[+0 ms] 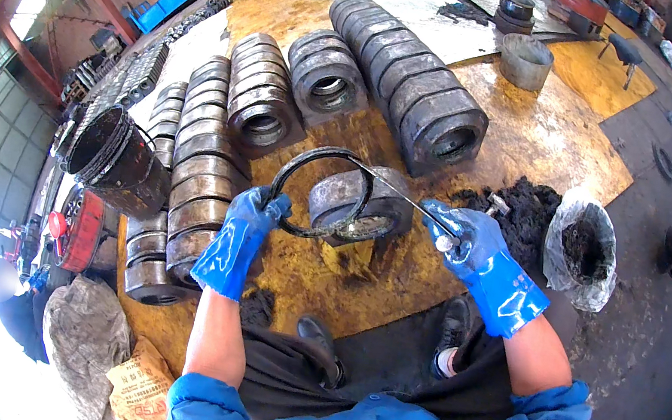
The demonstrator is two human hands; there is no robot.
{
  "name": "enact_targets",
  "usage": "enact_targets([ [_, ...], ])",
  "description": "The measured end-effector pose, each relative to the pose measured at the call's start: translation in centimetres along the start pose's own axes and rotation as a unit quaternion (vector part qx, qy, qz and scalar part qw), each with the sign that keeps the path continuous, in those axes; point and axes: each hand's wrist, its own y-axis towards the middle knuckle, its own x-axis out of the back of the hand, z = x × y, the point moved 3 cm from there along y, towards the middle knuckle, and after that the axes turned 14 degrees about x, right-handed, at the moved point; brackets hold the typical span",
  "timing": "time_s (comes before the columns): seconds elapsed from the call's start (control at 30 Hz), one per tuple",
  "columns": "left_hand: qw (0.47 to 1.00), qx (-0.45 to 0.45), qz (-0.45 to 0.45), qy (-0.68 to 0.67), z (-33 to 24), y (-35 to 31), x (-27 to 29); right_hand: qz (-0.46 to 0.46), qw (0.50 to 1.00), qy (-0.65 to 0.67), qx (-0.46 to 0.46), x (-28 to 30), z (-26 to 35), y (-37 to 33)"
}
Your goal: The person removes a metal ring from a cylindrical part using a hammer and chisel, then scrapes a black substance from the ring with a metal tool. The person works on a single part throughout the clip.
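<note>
My left hand (246, 227), in a blue rubber glove, is closed on the left side of a black ring (307, 156) held upright above the floor. My right hand (474, 244), gloved alike, grips a thin metal rod (402, 194); a round metal end shows by its fingers. The rod slants up leftward, and its far tip meets the top of the ring. Whether it hooks the ring or only touches it, I cannot tell. Behind the ring, a thick hollow steel roller (330, 194) rests on the oily yellow sheet, partly hidden by it.
Rows of similar steel rollers (401, 68) lie beyond my hands. At left stands a blackened bucket (113, 159). On the right are a heap of black greasy matter (527, 208) and a plastic-lined container (560, 235). An open metal drum (525, 63) stands farther back.
</note>
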Motion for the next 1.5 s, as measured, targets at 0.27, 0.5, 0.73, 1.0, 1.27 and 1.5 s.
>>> enact_targets([
  [0.27, 0.998, -0.034, -0.018, 0.04, 0.3, 0.5, -0.4, -0.013, 0.988, 0.118, -0.102, -2.4, -4.4, -1.2],
  [0.5, 0.988, -0.033, -0.007, -0.151, 1.0, 1.4, -0.9, -0.114, 0.84, 0.469, -0.246, -5.0, -7.6, -1.7],
  [0.73, 0.983, -0.007, -0.035, -0.18, 0.9, 2.2, -1.3, -0.047, 0.918, 0.321, -0.23, -3.7, -3.2, 0.4],
  [1.0, 0.96, -0.025, -0.048, -0.274, 0.0, 2.0, -2.0, -0.018, 0.873, 0.418, -0.25, -4.9, -3.4, 0.9],
  [1.27, 0.92, -0.036, -0.057, -0.385, 0.0, 2.1, -3.0, -0.047, 0.785, 0.537, -0.307, -7.2, -2.7, 1.0],
  [1.5, 0.889, -0.066, -0.048, -0.451, -1.5, 1.9, -4.3, -0.051, 0.714, 0.591, -0.371, -9.3, -1.7, 1.6],
])
